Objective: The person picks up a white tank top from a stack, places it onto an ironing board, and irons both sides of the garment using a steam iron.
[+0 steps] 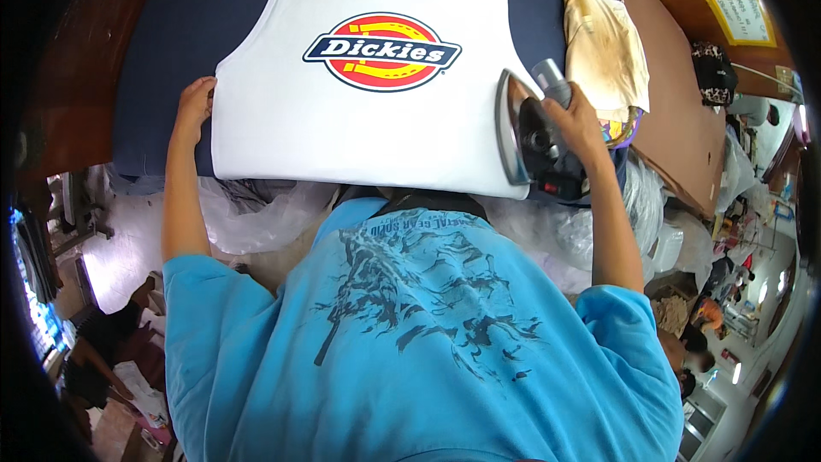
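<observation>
A white sleeveless top with a red, yellow and navy printed emblem lies flat in front of me. At its left side edge is my left hand, fingers curled closed on the fabric's border. My right hand is wrapped round the grey handle of a clothes iron. The iron is tipped on its side at the top's lower right edge, its metal soleplate turned toward the cloth. Whether the soleplate touches the fabric I cannot tell.
Dark navy cloth covers the ironing table. A folded cream cloth lies on the right, beside a brown board. Clear plastic sheeting hangs beneath the table's near edge. Other people are in the room at far right.
</observation>
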Available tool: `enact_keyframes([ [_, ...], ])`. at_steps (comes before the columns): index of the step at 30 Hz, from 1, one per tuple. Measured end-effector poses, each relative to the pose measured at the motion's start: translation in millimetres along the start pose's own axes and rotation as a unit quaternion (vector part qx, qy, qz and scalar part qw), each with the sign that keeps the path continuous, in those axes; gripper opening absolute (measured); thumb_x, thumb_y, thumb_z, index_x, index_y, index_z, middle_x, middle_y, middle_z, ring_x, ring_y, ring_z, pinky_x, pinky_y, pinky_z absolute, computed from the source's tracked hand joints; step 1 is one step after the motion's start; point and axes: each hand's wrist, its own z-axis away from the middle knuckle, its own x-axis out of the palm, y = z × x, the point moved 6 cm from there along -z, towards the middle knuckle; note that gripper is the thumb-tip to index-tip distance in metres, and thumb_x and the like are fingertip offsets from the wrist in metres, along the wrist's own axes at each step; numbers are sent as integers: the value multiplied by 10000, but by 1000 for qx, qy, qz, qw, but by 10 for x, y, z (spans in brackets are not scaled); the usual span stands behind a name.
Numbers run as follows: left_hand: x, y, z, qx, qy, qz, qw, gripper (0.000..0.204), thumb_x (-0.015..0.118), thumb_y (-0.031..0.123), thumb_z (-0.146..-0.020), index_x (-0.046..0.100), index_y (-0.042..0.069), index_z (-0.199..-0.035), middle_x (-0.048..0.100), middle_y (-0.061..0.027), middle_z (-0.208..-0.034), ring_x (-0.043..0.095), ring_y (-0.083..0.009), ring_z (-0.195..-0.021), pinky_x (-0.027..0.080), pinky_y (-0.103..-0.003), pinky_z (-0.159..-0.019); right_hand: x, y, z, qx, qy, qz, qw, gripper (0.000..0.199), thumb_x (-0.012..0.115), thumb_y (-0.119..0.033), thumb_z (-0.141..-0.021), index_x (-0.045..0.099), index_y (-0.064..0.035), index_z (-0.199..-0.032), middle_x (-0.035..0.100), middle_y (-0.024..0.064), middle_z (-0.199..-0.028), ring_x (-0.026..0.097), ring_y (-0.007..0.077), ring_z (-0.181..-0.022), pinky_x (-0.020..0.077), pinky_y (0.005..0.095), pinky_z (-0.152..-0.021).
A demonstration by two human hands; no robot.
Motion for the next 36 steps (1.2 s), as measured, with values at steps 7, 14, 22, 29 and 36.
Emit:
enact_keyframes([
  [7,48,47,-155,-17,-62,65,996,232,610,294,-864,617,85,-964,550,64,-693,437,-19,-533,366,-158,-510,175,-290,-153,-18,-58,47,997,461,626,-254,-734,505,65,-1043,579,199,-797,571,256,-751,443,336,-702],
  [14,154,189,-1,30,-3,36,999,199,600,226,-861,650,39,-907,566,56,-690,464,-24,-586,375,-177,-553,569,-754,126,-101,-282,92,950,500,667,-209,-697,496,16,-1110,607,205,-873,603,261,-805,464,333,-736],
  [22,291,394,522,274,258,-173,910,461,553,210,-861,434,110,-1295,468,-133,-1285,540,-271,-1048,424,-357,-857,1527,-1874,463,-251,-359,112,892,384,639,-192,-737,482,-29,-1046,612,186,-781,611,349,-745,488,430,-673],
  [29,747,122,819,242,181,-506,808,553,425,381,-908,284,182,-1404,242,-69,-1469,213,-298,-1349,230,-583,-986,1650,-1902,854,-323,-384,105,858,416,661,-190,-712,514,-47,-1075,613,162,-733,617,321,-708,493,415,-641],
  [36,701,175,825,190,177,-498,827,546,446,356,-900,304,184,-1398,239,-52,-1472,207,-276,-1354,222,-588,-986,531,-1137,482,-52,-267,129,954,472,684,-180,-683,541,-14,-1101,627,220,-866,627,308,-782,465,364,-729],
])
